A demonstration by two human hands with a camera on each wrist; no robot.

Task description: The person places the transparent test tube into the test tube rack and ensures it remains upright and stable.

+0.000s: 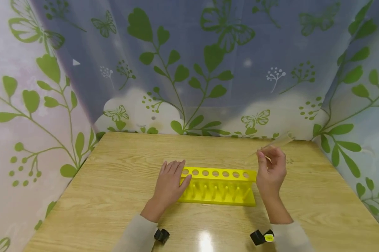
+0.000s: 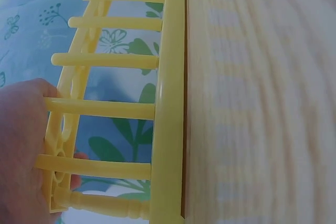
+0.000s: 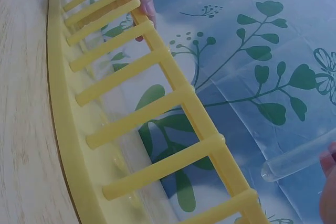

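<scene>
A yellow test tube rack stands upright on the table, with a row of round holes along its top bar and a row of pegs below. My left hand grips the rack's left end, fingers over the top bar and thumb at the front. In the left wrist view that hand wraps the bar from both sides. Just past the rack's right end, my right hand pinches a clear test tube, held tilted above the table. The tube's rounded end shows in the right wrist view, apart from the rack.
The wood-grain table reaches back to a hanging cloth printed with leaves and butterflies. More printed cloth hangs at the left and right sides. Small black devices sit at both wrists.
</scene>
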